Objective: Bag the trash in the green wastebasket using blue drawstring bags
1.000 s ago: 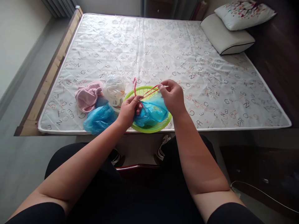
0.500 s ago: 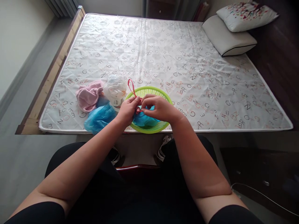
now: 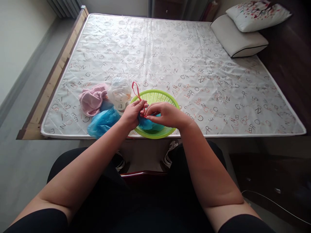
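My left hand (image 3: 134, 112) pinches a thin red ribbon (image 3: 136, 88), whose loop stands up above the thumb. Close against it, my right hand (image 3: 164, 114) has its thumb and fingertips closed on the lower part of the ribbon. Both hands are over a lime-green plastic basket (image 3: 177, 105) at the near edge of the mattress. A blue plastic bag (image 3: 148, 124) lies in the basket, partly hidden beneath my hands. To the left of the basket are another blue plastic bag (image 3: 103, 122), a clear plastic bag (image 3: 119, 91) and a pink cloth (image 3: 93, 100).
The mattress (image 3: 165, 58) with printed letters spreads out in front of me. A wooden bed rail (image 3: 58, 71) runs along its left side. A white pillow (image 3: 257, 16) rests on a cream cushion (image 3: 239, 37) at the far right.
My right fingertips have shifted slightly down and left along the red ribbon, closer to the left hand. The left hand keeps its grip, and the bags and basket stay in place.
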The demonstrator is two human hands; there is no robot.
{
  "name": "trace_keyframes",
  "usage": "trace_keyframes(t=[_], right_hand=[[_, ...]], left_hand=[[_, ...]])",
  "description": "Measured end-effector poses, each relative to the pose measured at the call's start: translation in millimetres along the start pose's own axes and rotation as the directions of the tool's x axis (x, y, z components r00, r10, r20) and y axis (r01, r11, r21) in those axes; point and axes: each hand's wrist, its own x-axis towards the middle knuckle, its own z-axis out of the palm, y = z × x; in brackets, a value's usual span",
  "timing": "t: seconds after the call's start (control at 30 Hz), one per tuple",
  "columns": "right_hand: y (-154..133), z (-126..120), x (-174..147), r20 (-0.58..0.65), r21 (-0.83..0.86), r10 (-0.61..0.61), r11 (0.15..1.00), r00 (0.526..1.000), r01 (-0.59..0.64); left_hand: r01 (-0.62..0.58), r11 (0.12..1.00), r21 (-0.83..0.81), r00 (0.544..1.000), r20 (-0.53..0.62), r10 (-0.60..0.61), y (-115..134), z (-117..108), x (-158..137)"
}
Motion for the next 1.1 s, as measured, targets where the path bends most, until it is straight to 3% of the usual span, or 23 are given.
trace_keyframes(t=[0.1,0.17,0.23,0.4,0.5,0.67,0.9,1.0,1.1], right_hand=[[1.0,-5.7,-1.5,-0.108,0.022,0.053,0.998,0.993,-0.05],[4.5,-6.7,-0.8,-0.302,0.027,0.068,0.998,0.951,-0.063],[11.4,-5.0,1.2,-0.413,0.043,0.074,0.997,0.908,-0.062],[30.2,0.3,5.5,-0.207,0.223,0.176,0.966,0.962,-0.129],[32.0,-2.4,4.7,-0.155,0.222,0.212,0.959,0.965,-0.175],[27.2,-8.1,1.7,-0.121,0.262,0.341,0.917,0.932,-0.301],[22.9,-0.4,6.1,-0.081,0.318,0.508,0.829,0.858,-0.461],[27.2,5.7,8.8,-0.032,0.472,0.51,0.766,0.859,-0.437],[29.9,9.6,10.2,-0.04,0.571,0.5,0.722,0.865,-0.391]], left_hand=[[-0.002,1.0,-0.008,0.998,0.059,0.002,3.1,-0.7,-1.2],[-0.004,1.0,0.03,0.995,0.1,0.001,5.2,0.4,-2.5],[-0.008,0.997,0.082,0.991,0.131,-0.003,7.1,1.8,-3.8],[-0.04,0.973,0.225,0.978,0.21,-0.008,13.5,-2.6,-4.8],[-0.06,0.935,0.35,0.971,0.238,-0.027,20.1,-9.6,-4.4],[-0.186,0.813,0.552,0.968,0.247,0.054,28.6,-16.7,-3.2],[-0.345,0.64,0.687,0.937,0.211,0.279,21.2,-20.0,0.1],[-0.42,0.571,0.705,0.898,0.235,0.371,18.3,-19.7,-1.2],[-0.475,0.563,0.677,0.872,0.276,0.404,18.4,-17.9,-3.7]])
